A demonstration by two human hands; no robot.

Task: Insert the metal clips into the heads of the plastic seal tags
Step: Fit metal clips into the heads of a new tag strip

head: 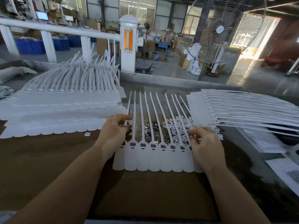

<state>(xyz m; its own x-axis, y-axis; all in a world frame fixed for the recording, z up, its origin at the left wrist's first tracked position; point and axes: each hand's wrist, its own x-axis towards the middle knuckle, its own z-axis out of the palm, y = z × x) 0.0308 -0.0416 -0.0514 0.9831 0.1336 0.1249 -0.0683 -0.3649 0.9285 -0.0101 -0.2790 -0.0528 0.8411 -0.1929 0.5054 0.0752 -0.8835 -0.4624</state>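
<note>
A joined strip of white plastic seal tags (155,160) lies flat before me, tails pointing away. Most heads in its row show a dark metal clip (153,145) seated inside. Loose metal clips (151,130) and small white caps (179,126) are heaped under the tails. My left hand (113,135) pinches the leftmost tail between thumb and fingers. My right hand (205,146) covers the strip's right end, fingers curled at the heads there; what its fingertips hold is hidden.
Tall stacks of tag strips (64,109) sit at the left, another fanned stack (234,109) at the right. One loose white cap (87,134) lies on the brown table (145,191). Papers (284,172) rest at the right edge. A standing fan (218,29) rises behind.
</note>
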